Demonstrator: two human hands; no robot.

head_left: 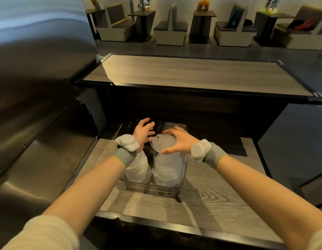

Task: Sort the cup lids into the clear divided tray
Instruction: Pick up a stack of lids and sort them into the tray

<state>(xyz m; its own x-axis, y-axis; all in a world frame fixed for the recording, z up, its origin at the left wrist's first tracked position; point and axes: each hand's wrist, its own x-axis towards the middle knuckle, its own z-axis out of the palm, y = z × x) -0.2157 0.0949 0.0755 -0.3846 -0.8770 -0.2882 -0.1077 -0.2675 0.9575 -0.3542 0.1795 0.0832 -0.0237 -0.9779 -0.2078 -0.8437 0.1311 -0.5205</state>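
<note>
A clear divided tray [182, 183] stands on the lower wooden counter. Its left compartment holds a stack of white lids [137, 168]. The right compartment holds a stack of clear lids [166, 170]. My right hand [180, 139] grips a clear cup lid [163, 142] by its edges, just above the right compartment. My left hand [144, 132] hovers over the far end of the left compartment with fingers spread and nothing in it. Both wrists carry grey bands with white sensor units.
A raised wooden counter top [192, 74] runs across behind the tray, with a dark recess under it. A steel appliance [39, 78] fills the left side. Booth seats and small tables stand in the background.
</note>
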